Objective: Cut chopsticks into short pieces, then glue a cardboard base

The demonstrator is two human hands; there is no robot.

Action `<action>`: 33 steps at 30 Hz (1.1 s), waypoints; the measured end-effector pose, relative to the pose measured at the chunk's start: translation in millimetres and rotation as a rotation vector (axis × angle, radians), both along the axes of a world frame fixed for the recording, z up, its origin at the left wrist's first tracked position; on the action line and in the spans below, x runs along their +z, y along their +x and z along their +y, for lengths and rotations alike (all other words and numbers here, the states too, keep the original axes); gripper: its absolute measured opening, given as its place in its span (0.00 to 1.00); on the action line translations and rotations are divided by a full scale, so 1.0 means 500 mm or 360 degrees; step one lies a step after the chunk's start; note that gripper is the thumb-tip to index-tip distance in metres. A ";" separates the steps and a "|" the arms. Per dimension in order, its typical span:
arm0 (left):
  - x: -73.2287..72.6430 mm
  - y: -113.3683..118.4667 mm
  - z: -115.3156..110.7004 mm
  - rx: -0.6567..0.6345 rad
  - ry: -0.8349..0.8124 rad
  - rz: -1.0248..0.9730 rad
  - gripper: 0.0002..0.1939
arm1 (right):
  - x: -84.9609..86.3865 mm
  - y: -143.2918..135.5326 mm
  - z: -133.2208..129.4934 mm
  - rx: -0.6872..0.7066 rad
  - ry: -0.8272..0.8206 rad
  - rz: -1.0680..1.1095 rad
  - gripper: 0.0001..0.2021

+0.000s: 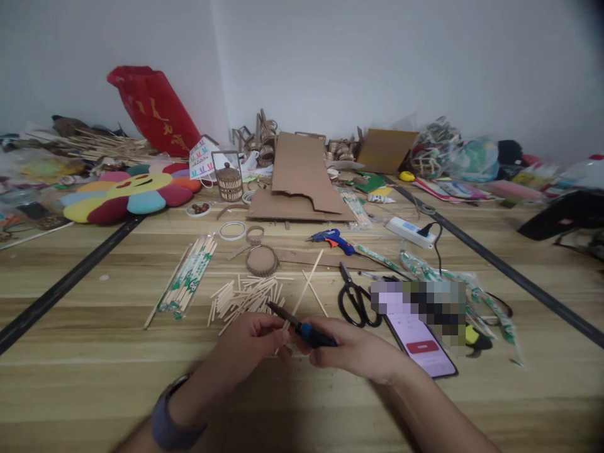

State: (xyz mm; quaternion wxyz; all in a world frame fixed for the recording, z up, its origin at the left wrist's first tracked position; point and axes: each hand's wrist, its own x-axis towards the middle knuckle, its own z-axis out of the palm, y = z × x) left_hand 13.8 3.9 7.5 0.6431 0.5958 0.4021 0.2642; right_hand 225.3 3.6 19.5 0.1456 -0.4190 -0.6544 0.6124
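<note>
A long thin stick [306, 286] is pinched at its near end by the left hand [252, 349], grip closed. A blue-handled cutter [302, 328] is clasped by the right hand [352, 352], near the counter [94, 352] edge, beside cut sticks [245, 299] and scissors [357, 301].

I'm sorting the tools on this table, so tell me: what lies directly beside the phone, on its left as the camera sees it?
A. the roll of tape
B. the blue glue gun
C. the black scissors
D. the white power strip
C: the black scissors lie flat on the wooden table, right at the left edge of the phone, while the other three sit farther back.
</note>
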 end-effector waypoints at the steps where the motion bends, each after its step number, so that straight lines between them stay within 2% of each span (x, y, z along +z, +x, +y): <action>1: -0.001 -0.001 0.000 -0.0001 0.0008 0.0005 0.15 | 0.000 0.000 0.000 -0.0001 0.0012 -0.0003 0.09; 5: -0.011 -0.004 0.003 0.0013 0.0019 0.0039 0.16 | -0.004 -0.003 -0.003 -0.0019 0.0085 -0.0089 0.07; 13: -0.009 -0.006 0.003 0.0053 0.0084 0.0165 0.17 | -0.022 -0.022 -0.014 -0.0129 0.0459 -0.0284 0.06; 19: -0.013 -0.012 0.004 0.0032 0.0115 0.0206 0.18 | -0.022 -0.033 -0.020 -0.0160 0.0540 -0.0278 0.08; 24: -0.009 -0.011 0.006 0.0040 0.0147 0.0187 0.16 | -0.027 -0.025 -0.010 -0.0162 0.0389 -0.0141 0.07; 30: 0.004 0.001 0.002 -0.0047 0.0057 -0.0028 0.17 | -0.014 -0.011 -0.006 -0.0151 -0.0220 0.0253 0.14; 33: 0.008 0.005 -0.001 -0.0037 -0.0042 -0.0094 0.17 | -0.008 -0.012 -0.008 -0.0203 -0.0335 0.0284 0.15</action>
